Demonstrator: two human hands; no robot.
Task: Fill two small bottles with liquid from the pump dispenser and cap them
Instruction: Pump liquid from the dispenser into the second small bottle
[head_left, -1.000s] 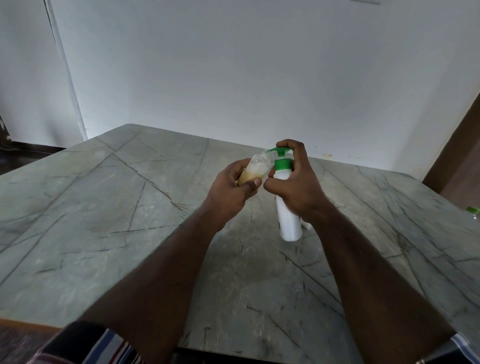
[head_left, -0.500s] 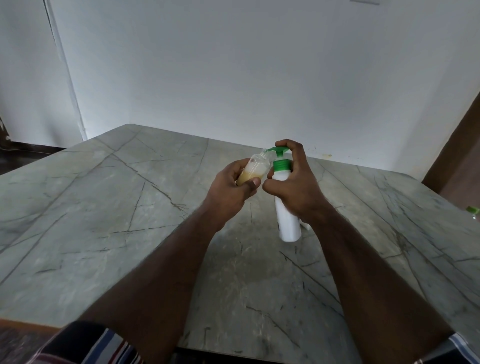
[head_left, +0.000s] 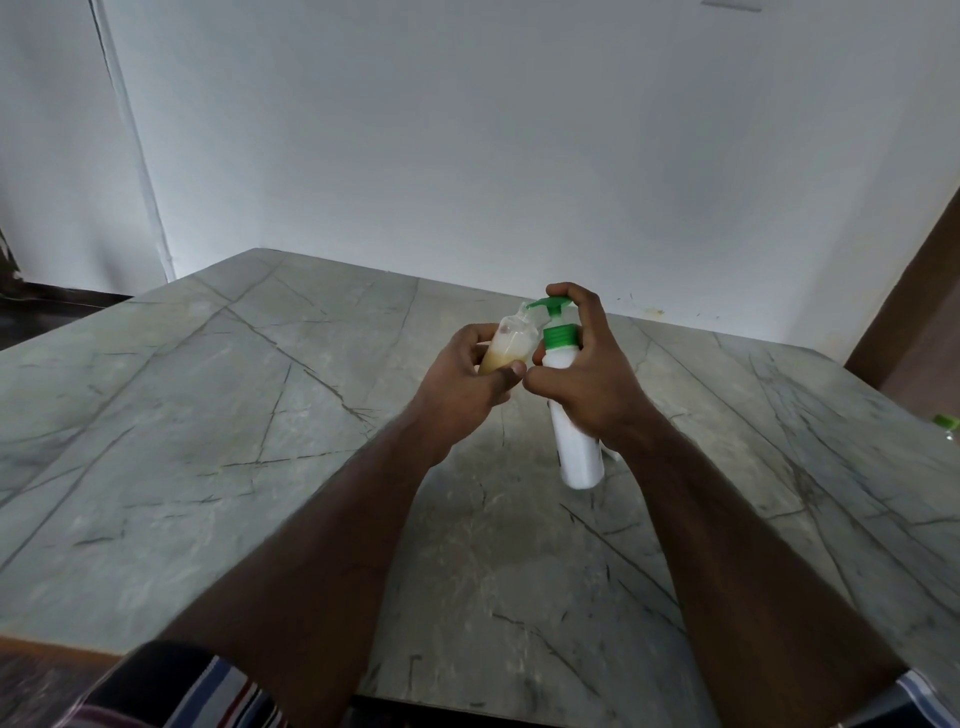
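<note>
Head view: right hand (head_left: 587, 384) grips pump dispenser (head_left: 574, 441).

Single head-worn wide-angle view, looking forward and down from above the near edge of a grey marble table (head_left: 218, 415). Faces a white wall (head_left: 519, 145) beyond the far edge. Close enough that both forearms run up from the bottom edge to the left hand (head_left: 467, 379) and right hand (head_left: 587, 374) at mid-frame. Straight lines bow toward the sides. No second view to overlap.

White pump dispenser (head_left: 576, 447) (green top); grey veined table (head_left: 260, 415)
</note>
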